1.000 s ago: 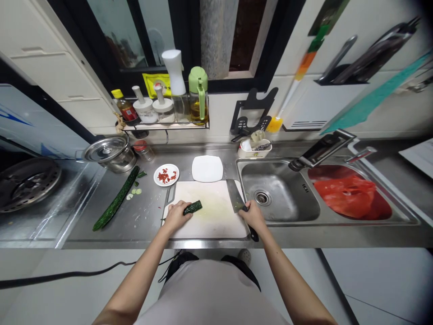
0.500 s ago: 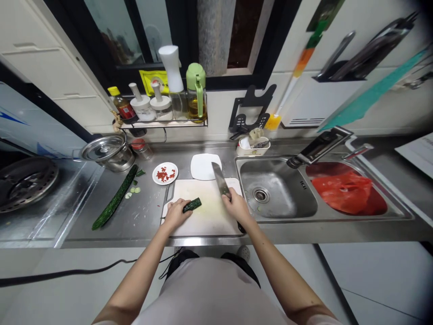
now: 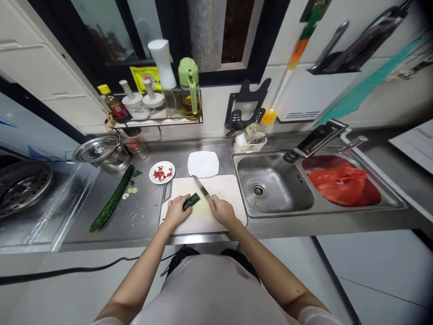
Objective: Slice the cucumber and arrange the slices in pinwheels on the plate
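Note:
A short piece of dark green cucumber (image 3: 191,201) lies on the white cutting board (image 3: 216,224), and my left hand (image 3: 177,211) grips its left end. My right hand (image 3: 221,211) is closed round the handle of a kitchen knife (image 3: 202,187). Its blade slants up and left, just right of the cucumber piece and apart from it as far as I can see. Behind the board sits a white square plate (image 3: 203,164). A long cucumber (image 3: 111,199) rests on the counter to the left, with small cut slices (image 3: 130,193) beside it.
A round plate (image 3: 152,174) with chopped red bits stands behind the board's left corner. Right of the board is the sink (image 3: 277,180); a red plastic bag (image 3: 338,184) fills the second basin. A lidded steel pot (image 3: 115,158) and a red-capped jar (image 3: 138,149) stand back left.
My right hand has brought the knife leftward, close to the cucumber piece, and its blade now slants further left. My left hand stays on the piece. The view has shifted slightly.

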A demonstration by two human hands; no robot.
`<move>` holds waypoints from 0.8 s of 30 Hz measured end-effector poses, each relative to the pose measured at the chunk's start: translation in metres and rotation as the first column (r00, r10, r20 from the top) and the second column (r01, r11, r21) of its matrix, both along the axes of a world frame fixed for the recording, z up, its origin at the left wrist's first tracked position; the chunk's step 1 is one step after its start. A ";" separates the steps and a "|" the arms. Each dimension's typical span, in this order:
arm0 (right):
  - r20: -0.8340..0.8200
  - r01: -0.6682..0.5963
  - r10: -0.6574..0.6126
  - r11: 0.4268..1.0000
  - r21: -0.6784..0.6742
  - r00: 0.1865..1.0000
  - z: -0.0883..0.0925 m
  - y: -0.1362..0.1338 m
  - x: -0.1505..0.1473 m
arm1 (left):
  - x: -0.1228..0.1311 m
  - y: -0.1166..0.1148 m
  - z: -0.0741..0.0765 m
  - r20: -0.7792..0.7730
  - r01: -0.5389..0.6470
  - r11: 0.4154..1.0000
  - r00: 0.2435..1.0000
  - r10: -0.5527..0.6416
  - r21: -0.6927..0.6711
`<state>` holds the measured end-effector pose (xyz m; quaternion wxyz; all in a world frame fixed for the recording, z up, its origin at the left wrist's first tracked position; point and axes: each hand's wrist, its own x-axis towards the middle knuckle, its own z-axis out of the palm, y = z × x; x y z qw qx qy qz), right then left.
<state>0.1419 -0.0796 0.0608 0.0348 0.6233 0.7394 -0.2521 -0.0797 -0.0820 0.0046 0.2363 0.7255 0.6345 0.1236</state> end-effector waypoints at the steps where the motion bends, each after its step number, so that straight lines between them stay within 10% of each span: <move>1: 0.000 -0.007 0.007 1.000 -0.003 1.000 -0.001 0.000 -0.001 | 0.001 0.000 0.000 0.024 0.010 1.000 1.000 -0.011 0.022; 24: 0.014 -0.088 0.088 0.996 0.022 0.996 -0.004 -0.005 -0.010 | 0.010 0.002 -0.016 -0.003 0.084 0.986 0.996 -0.085 0.141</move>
